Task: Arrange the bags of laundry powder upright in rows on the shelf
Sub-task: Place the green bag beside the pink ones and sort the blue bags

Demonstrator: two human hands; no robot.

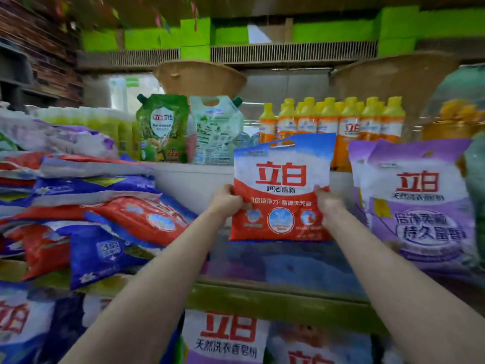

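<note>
Partly, motion blur is softening the scene: the near shelf edge [275, 298] and the heaped bags [105, 219] lying flat at left are hard to read, and the lower-row bags [225, 334] are cut off by the frame. Both forearms are reaching forward and up. The left hand [227, 202] is gripping the left edge of the red-and-white bag [282, 190]; the right hand [326, 203] is gripping its right edge. That bag is standing upright at mid-shelf, just left of the upright purple bags [420, 206].

Red bag [282, 190]: 立白 超洁清新. Purple bag [420, 206]: 立白, 持久留香.
</note>
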